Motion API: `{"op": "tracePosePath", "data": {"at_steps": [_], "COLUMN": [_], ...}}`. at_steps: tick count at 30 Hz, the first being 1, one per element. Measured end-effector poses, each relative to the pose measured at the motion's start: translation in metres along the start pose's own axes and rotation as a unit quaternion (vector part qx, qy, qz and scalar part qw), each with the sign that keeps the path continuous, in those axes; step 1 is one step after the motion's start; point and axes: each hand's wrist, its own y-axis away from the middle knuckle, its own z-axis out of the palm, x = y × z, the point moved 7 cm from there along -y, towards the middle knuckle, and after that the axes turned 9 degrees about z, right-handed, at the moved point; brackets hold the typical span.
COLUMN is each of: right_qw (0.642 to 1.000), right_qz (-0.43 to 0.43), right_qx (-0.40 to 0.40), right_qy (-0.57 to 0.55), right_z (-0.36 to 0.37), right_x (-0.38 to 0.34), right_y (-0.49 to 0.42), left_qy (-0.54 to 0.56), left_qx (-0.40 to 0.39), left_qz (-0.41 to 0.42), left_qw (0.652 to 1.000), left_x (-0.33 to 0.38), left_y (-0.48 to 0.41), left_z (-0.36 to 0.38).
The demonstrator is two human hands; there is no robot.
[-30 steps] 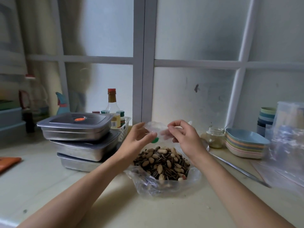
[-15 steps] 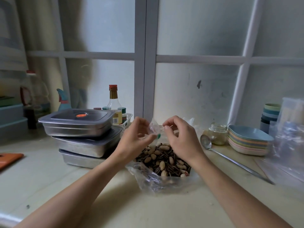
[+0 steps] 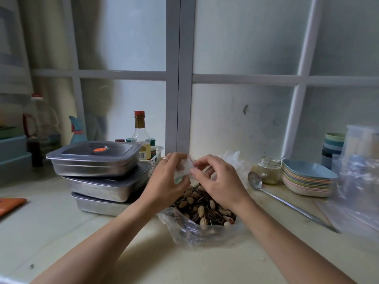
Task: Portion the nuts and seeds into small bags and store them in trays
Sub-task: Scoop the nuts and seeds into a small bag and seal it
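Head view only. Left hand (image 3: 165, 182) and right hand (image 3: 220, 182) meet in the air, both pinching one small bag (image 3: 183, 170) between them. Left fingers (image 3: 174, 159) are curled with the thumb pressed on the near face of the bag. Right fingers (image 3: 202, 160) are curled, thumb and forefinger nipping the edge just under the red zip strip (image 3: 190, 159). Whether the mouth is open yet, cannot tell. The bag looks clear and empty. Straight below the fingertips sits the big bag (image 3: 184, 229), rolled open, with the nuts and seeds (image 3: 202, 204) heaped inside. Stacked lidded trays (image 3: 94, 160) lie out past the left knuckles, and a spoon (image 3: 284, 201) lies out past the right wrist. Handling guess: the small bag is thin film, near weightless, floppy and slick. The two walls likely cling, so take it at the stiffer zip strip, one wall per hand, and peel apart. It won't stand up alone, so one hand probably has to keep the mouth wide while filling. Loose seeds are light and will scatter if the lip folds. Once filled, grip it under the strip, not by the belly. The trays look like rigid metal, best lifted by the rims.
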Motion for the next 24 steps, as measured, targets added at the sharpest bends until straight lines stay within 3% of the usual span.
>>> {"op": "tracePosePath", "data": {"at_steps": [9,15,24], "right_qw": [0.976,0.966,0.971], "right_qz": [0.131,0.139,0.069], "right_qx": [-0.059,-0.075,-0.148], "right_qy": [-0.165,-0.206,-0.172], "right_z": [0.004,0.006,0.002], "right_x": [0.014,0.014,-0.002], "right_y": [-0.004,-0.005,0.003], "left_qy": [-0.109,-0.167,-0.112], "left_qx": [-0.066,-0.050,-0.073], "left_qz": [0.064,0.072,0.046], "left_qw": [0.990,0.982,0.990], "left_x": [0.021,0.021,0.017], "left_y": [0.002,0.000,0.002], "left_z": [0.010,0.011,0.010]}}
